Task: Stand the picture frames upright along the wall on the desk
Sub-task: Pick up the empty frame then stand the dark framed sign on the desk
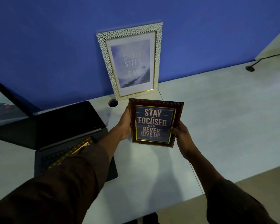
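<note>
I hold a small dark red frame with gold lettering "Stay focused and never give up" upright above the desk. My left hand grips its left edge and my right hand grips its lower right edge. Behind it a larger white pebbled frame leans upright against the blue wall. A black frame with a car picture leans at the far left. A gold-patterned frame lies on the laptop keyboard, partly hidden by my left sleeve.
An open dark laptop sits left of the held frame. A round cable hole is beside the white frame's base. Another hole with a black cable is at the far right. The desk's front edge runs diagonally at lower right.
</note>
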A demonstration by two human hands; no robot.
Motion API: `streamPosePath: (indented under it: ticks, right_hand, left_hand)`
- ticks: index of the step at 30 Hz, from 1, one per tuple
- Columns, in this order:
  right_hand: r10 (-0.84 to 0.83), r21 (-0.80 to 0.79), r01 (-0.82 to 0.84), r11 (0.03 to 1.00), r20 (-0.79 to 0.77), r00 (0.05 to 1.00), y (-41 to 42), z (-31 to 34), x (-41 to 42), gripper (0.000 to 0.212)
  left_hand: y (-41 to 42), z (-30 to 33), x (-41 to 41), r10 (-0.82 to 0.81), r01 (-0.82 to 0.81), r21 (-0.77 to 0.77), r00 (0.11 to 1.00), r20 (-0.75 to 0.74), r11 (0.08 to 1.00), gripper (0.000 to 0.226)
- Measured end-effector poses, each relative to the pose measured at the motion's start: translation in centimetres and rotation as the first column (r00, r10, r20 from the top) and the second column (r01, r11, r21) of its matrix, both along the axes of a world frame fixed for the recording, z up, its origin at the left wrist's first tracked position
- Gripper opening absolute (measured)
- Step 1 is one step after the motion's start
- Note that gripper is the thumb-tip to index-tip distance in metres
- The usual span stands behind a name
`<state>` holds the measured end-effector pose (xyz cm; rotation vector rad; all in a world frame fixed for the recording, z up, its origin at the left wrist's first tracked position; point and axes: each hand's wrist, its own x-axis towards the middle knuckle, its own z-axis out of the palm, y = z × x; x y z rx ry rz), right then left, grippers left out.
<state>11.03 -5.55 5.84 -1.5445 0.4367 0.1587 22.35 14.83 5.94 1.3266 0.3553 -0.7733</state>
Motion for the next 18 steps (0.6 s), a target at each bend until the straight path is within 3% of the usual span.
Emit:
streamPosePath:
  ticks: [12,18]
  right_hand:
    - [0.065,0.058,-0.067,0.996,0.047,0.997,-2.7,-2.1,1.9,0.054]
    - [0.103,-0.027,-0.104,0.994,-0.03,0.994,-2.7,-2.3,1.7,0.051]
  left_hand:
    - [-3.1,-2.2,1.2,0.14,-0.14,0.012,0.99,0.019,0.99,0.068]
    - [-3.4,-2.2,0.2,0.216,-0.223,0.164,0.974,0.062,0.961,0.064]
